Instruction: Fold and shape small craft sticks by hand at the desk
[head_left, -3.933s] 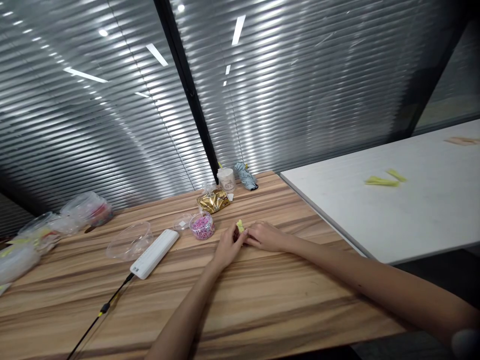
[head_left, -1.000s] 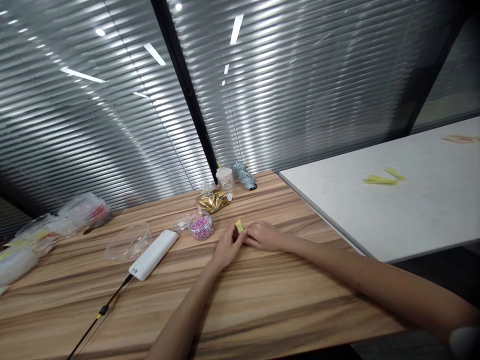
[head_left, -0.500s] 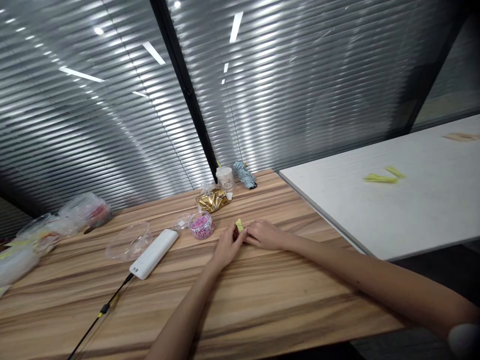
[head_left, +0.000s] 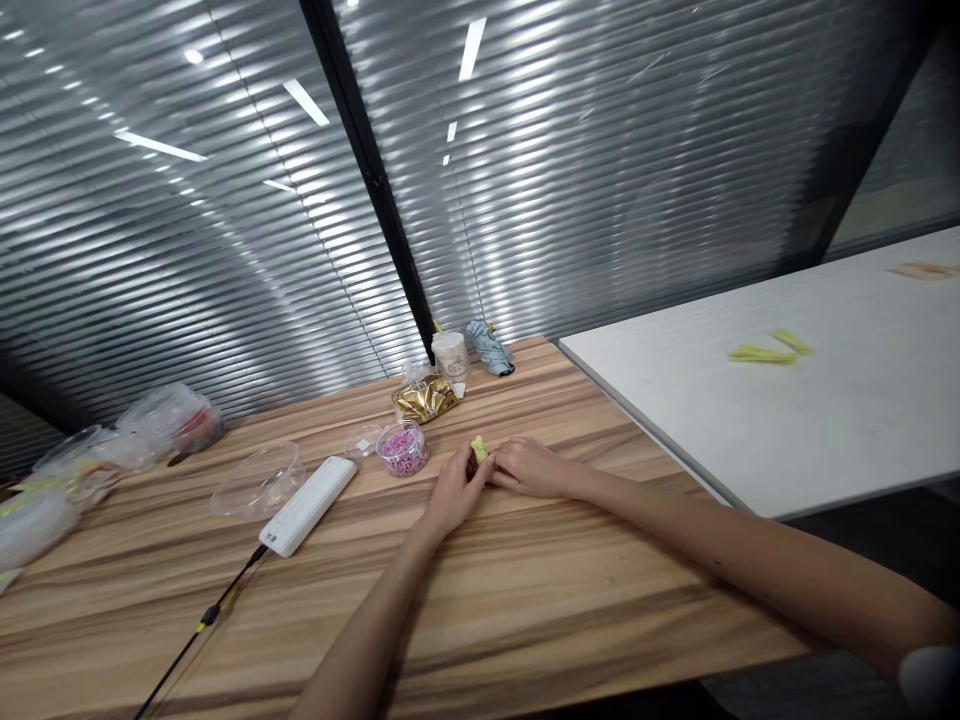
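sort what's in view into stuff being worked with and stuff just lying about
In hand:
yellow piece, between left grip and right grip

Apparently lying about:
pink-filled tub (role unclear)
white block
black cable
gold packet
white cup
blue-grey bundle
yellow strips

No readable text, brands or numbers anywhere.

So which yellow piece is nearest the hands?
The yellow piece between the left hand and right hand; two others lie apart on the white table.
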